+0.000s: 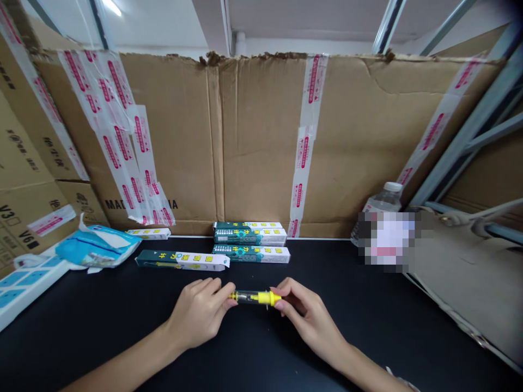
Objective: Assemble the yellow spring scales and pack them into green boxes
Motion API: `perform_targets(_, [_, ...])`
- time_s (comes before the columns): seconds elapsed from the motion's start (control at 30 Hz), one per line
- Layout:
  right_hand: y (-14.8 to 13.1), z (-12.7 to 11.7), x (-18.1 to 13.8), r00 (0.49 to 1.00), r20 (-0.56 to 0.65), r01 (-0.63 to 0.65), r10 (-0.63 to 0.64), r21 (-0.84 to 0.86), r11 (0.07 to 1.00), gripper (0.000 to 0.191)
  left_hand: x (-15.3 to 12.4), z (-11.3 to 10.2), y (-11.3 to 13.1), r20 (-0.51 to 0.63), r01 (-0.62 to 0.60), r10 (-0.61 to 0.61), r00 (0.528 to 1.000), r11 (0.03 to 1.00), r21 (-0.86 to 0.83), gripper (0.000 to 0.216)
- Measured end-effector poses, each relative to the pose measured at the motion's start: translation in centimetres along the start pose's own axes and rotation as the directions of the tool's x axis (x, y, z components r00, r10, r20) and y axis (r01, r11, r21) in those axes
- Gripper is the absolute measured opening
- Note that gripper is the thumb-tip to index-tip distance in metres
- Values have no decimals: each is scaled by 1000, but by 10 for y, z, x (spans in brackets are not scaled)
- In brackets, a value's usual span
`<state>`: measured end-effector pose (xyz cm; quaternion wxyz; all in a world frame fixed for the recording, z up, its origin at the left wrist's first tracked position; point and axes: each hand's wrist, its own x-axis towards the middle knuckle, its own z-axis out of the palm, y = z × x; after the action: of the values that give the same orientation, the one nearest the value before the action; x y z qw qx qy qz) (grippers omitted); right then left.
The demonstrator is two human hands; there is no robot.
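Note:
A small pen-like tool [255,297] with a clear barrel and yellow ends lies crosswise just above the black tabletop [261,348]. My left hand [202,313] pinches its left tip with closed fingers. My right hand [306,316] grips the yellow right end, fingers curled. Behind the hands lie several long teal-and-white boxes: one [182,260] to the left front, a stack [250,233] against the cardboard, and another [251,253] in front of the stack.
A taped cardboard wall [261,141] closes the back. A blue-and-white plastic bag [96,247] and white packaging [24,286] sit at left. A water bottle [382,204] stands at right, beside a cardboard sheet [469,283] and metal shelf posts [469,130].

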<state>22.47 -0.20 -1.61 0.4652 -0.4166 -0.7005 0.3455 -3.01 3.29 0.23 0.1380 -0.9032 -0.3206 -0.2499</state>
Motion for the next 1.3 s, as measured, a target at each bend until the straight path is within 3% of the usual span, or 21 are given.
perform_targets(0.43, [2, -2, 1, 992, -23, 120, -122, -60, 991, 14, -2, 1, -1, 38, -7, 9, 999, 999, -49, 30])
perform_targets(0.57, [1, -3, 0, 998, -26, 63, -65, -76, 995, 8, -2, 1, -1, 47, 8, -6, 999, 999, -46, 32])
perform_targets(0.73, [-2, -1, 2, 998, -55, -43, 40, -60, 997, 19, -2, 1, -1, 40, 19, -17, 999, 999, -49, 30])
perform_targets(0.93, [2, 0, 0, 992, -7, -128, 129, 7, 992, 26, -2, 0, 0, 32, 9, -7, 999, 999, -46, 27])
perform_targets(1.03, [4, 0, -1, 997, -28, -68, 68, -13, 998, 22, -2, 0, 0, 39, 6, -4, 999, 999, -50, 27])
perform_targets(1.2, [4, -2, -2, 983, -55, 171, -176, -85, 982, 19, -2, 0, 0, 66, 22, -18, 998, 998, -54, 29])
perform_targets(1.3, [2, -2, 0, 984, -59, 166, -168, -42, 985, 13, -3, 0, -1, 80, 34, -29, 996, 998, -58, 31])
